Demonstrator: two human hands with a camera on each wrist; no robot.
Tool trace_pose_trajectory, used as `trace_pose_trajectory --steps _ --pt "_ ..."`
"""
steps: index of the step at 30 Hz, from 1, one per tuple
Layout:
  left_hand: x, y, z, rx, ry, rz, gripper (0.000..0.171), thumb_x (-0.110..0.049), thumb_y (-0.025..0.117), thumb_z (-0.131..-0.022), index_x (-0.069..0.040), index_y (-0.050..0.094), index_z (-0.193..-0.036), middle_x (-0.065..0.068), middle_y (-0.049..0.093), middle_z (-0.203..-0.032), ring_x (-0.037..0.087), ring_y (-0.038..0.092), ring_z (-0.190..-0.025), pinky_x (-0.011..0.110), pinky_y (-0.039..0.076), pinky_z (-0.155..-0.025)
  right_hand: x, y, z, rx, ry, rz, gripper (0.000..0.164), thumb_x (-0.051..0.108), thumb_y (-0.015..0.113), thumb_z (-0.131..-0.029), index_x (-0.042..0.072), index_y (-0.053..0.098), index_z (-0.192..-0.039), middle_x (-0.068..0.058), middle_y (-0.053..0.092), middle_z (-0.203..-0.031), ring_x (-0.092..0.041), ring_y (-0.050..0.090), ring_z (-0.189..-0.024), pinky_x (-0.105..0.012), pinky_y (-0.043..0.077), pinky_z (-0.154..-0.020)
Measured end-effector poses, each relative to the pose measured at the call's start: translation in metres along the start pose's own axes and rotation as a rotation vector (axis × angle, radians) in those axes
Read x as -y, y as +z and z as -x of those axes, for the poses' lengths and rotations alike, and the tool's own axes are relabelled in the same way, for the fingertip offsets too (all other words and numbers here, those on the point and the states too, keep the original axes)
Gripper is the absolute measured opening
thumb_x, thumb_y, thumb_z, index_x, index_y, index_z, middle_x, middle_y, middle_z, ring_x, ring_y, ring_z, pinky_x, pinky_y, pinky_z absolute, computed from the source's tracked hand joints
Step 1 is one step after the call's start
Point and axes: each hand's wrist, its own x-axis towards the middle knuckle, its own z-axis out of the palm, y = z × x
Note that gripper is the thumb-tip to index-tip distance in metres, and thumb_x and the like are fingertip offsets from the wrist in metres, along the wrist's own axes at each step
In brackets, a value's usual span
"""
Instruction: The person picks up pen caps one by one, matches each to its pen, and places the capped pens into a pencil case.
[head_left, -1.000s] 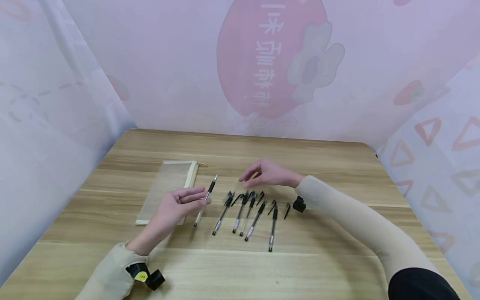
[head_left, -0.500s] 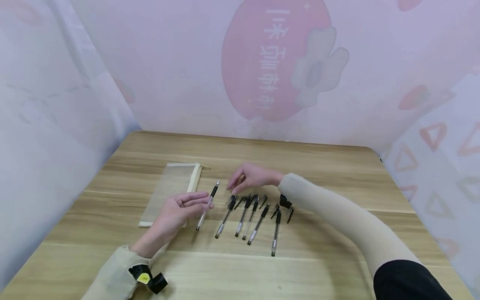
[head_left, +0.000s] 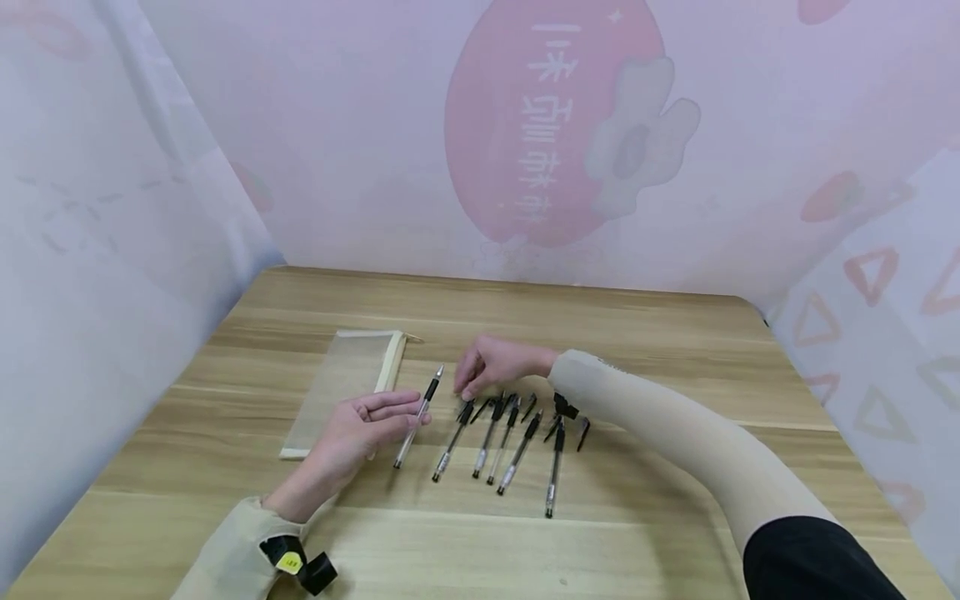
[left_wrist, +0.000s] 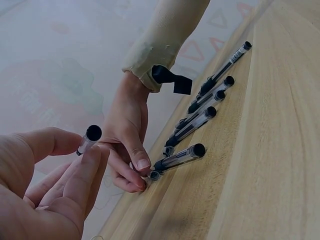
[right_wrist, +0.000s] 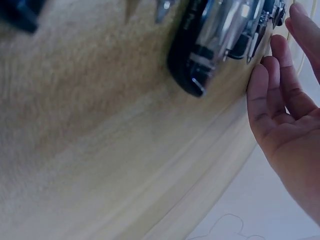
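Note:
My left hand (head_left: 348,437) pinches an uncapped black gel pen (head_left: 431,390) between thumb and fingers, its metal tip up and away from me. In the left wrist view the black end (left_wrist: 93,133) of that pen faces the camera. Over the far end of the leftmost pen on the table (head_left: 452,443), my right hand (head_left: 501,363) reaches down with curled fingers. Its thumb and forefinger close on a small pen cap (left_wrist: 154,175), mostly hidden in the head view. The right wrist view shows the right hand (right_wrist: 287,102) low beside the table, fingers bent.
Several more uncapped pens (head_left: 521,454) lie in a row to the right, with loose black caps (head_left: 583,434) by their tips. A translucent zip pouch (head_left: 337,379) with a cream edge lies flat behind my left hand. The wooden table (head_left: 637,533) ends at a printed curtain.
My right hand has moved left and down, from above the middle pens to the cap at the leftmost pen, its fingers closing. The left hand keeps its pen nearly still.

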Motion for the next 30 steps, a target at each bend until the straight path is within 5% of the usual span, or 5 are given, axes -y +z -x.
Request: trace_pose_trajectory --steps 13,30 --pt "-0.003 0.002 -0.003 0.034 0.019 -0.008 0.052 0.002 0.073 -0.085 0.012 0.052 -0.131 0.03 0.058 -0.126 0.032 0.065 -0.106 0.035 0.05 -0.093 -0.002 -0.001 0.0 0.012 -0.019 0.107 0.008 0.007 0.076 -0.085 0.005 0.078 -0.092 -0.001 0.071 -0.095 -0.013 0.061 -0.096 -0.028 0.049 -0.091" --pt "-0.001 0.003 -0.006 0.062 0.009 -0.018 0.052 0.0 0.073 -0.086 0.011 0.052 -0.132 0.03 0.057 -0.127 0.032 0.065 -0.107 0.035 0.05 -0.094 -0.003 -0.003 0.013 -0.072 0.029 0.04 0.01 0.006 0.069 -0.092 0.002 0.075 -0.099 0.0 0.073 -0.091 -0.018 0.067 -0.083 -0.03 0.056 -0.077"
